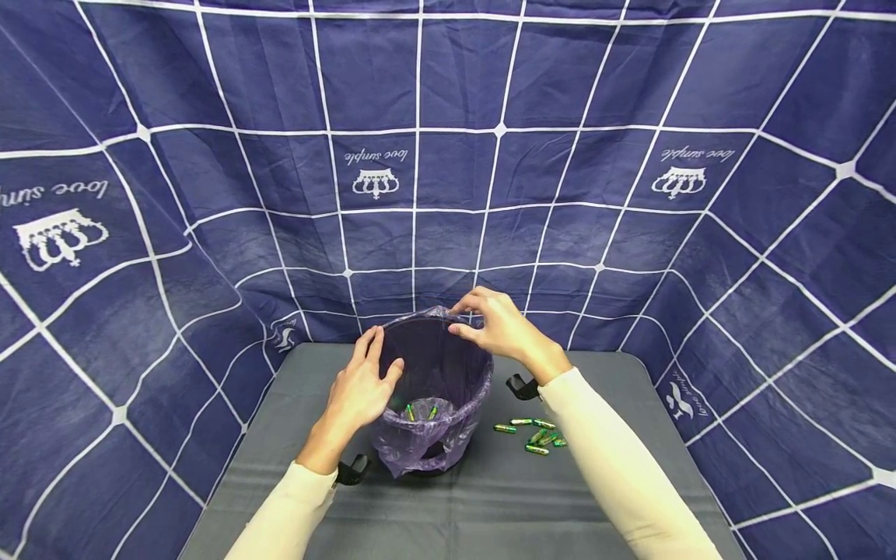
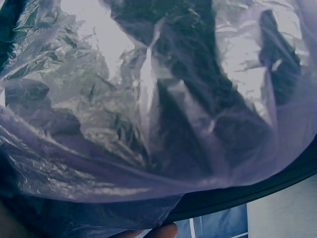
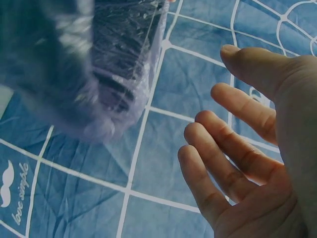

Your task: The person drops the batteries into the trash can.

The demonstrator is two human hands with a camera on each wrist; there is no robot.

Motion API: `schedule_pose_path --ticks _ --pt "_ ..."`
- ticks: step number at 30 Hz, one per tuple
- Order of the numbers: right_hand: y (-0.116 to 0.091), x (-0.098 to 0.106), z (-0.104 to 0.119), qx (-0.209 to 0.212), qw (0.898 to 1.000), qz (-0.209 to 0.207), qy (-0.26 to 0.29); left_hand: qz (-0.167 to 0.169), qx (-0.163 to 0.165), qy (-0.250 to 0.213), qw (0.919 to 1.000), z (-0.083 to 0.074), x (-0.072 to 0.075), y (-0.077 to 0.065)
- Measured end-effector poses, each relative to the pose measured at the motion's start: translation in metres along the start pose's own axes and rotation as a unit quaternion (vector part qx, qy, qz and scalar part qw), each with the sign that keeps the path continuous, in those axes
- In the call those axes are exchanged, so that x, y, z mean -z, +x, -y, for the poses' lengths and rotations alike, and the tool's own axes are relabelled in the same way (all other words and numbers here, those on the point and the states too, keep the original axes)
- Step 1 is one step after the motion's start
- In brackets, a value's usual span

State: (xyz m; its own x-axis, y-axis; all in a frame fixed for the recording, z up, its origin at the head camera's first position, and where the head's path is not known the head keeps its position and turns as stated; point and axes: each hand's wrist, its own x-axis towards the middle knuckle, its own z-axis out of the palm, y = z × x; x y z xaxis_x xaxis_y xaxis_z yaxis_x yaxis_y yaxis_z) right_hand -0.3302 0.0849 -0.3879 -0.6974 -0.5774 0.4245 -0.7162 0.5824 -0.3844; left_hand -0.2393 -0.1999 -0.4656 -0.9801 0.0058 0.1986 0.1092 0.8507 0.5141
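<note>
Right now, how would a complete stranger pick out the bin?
Look for the grey table in front of the blue cloth. On it, between the left hand and the right hand, is the bin. Unlike the small green batteries lying loose to its right, it is a big container lined with a purple bag.

The bin (image 1: 427, 358) stands on the table (image 1: 490, 505), towards its far edge and slightly left of the middle. The bag (image 1: 427, 443) lines it and laps over the rim, hanging down outside on the near side. Two batteries (image 1: 410, 412) lie inside, at the bottom. The loose batteries (image 1: 537, 438) lie right of the bin, between it and the table's right edge. The cloth (image 1: 448, 233) hangs behind the far edge and along both sides.
</note>
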Motion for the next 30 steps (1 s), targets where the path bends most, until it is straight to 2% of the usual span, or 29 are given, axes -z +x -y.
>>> schedule_pose_path --ticks 11,21,30 --pt "-0.029 0.011 -0.020 0.008 0.999 -0.041 -0.014 0.001 -0.001 0.003 1.0000 0.000 0.001 0.002" --pt "-0.060 0.015 -0.035 -0.031 0.998 -0.049 -0.014 0.009 0.000 0.009 0.9999 0.002 0.002 0.001" --pt "-0.084 0.017 -0.053 -0.044 0.997 -0.061 -0.021 0.005 0.002 0.001 1.0000 0.002 -0.001 0.001"
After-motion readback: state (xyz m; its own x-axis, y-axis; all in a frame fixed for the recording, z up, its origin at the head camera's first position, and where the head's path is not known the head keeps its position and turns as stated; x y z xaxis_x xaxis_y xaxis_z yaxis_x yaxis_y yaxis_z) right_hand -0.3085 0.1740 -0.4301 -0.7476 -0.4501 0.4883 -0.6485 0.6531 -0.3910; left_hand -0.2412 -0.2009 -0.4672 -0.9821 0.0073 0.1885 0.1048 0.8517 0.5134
